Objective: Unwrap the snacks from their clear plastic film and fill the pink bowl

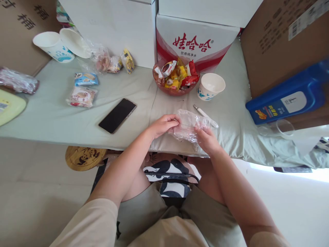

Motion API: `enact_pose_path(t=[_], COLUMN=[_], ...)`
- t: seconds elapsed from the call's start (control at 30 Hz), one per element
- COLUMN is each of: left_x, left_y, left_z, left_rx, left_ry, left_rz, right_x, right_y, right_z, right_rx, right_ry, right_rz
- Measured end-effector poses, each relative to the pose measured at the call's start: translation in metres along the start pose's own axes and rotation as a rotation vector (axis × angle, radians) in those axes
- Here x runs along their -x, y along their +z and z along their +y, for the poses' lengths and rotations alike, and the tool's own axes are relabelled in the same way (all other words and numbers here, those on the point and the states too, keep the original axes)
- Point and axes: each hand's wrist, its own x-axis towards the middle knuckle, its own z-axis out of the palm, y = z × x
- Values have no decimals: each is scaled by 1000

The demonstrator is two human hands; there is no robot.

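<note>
A clear plastic bag (189,125) lies at the near edge of the cloth-covered table (51,116). My left hand (163,124) pinches the bag's left edge with curled fingers. My right hand (207,137) grips its right side from below. A white pen-like tool (205,116) lies just behind the bag, close to my right fingers. Whether anything is inside the bag I cannot make out.
A red bowl of wrapped snacks (176,78) and a paper cup (210,86) stand behind the bag. A black phone (117,115) lies to the left, with snack packets (82,96) and two cups (53,46) further left. A blue bottle (288,101) lies at right. Cardboard boxes (195,41) line the back.
</note>
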Motion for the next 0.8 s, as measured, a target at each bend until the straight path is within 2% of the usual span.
enact_pose_path(t=[0.1,0.27,0.4,0.53,0.63,0.8], left_x=[-1,-4,-5,-4,-2,-9], left_y=[-1,-5,-7,-7,-3,11], left_z=[-1,-3,-4,1,11,22], left_rx=[20,5,28,128,206,249], left_ry=[14,34,36,48,76,67], left_rz=[74,176,125,104,95,46], right_x=[-2,-5,-10,-14,-13,-6], right_y=[4,9,10,11,10,-6], right_z=[-4,-15,-12,-8,-15,-28], right_rx=[-183,-199,-159,-132,-173,-233], right_ry=[44,113,111,23,-54,-79], right_rz=[35,1,-50,0,46,45])
